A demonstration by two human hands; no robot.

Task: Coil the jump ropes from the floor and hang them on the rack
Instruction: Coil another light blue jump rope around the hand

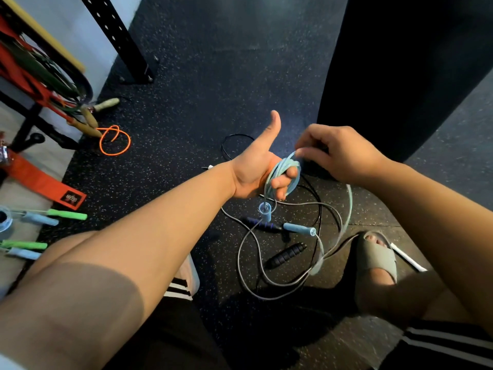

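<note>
One light blue rope [283,172] is in work now, and it is about half coiled. Several turns lie around the fingers [284,182] of the left hand [253,169], whose thumb points up. The right hand [338,153] pinches the same rope just above the coil, its fingers narrow and closed on the cord. One blue handle [265,210] hangs under the left hand, and the second blue handle [298,228] lies on the floor [213,89] with a long piece of cord not yet wound.

On the floor below the hands I count two dark handles: a purple one [260,224] and a black one [286,254]. Grey and black cords [241,252] cross there, but I cannot tell how many ropes they make. One orange rope [115,140] lies near the rack [24,76]. At the left edge are two green handles [66,214] and two pale blue handles [40,219].

I judge that most of the task is left: no rope on the floor is hung yet.
</note>
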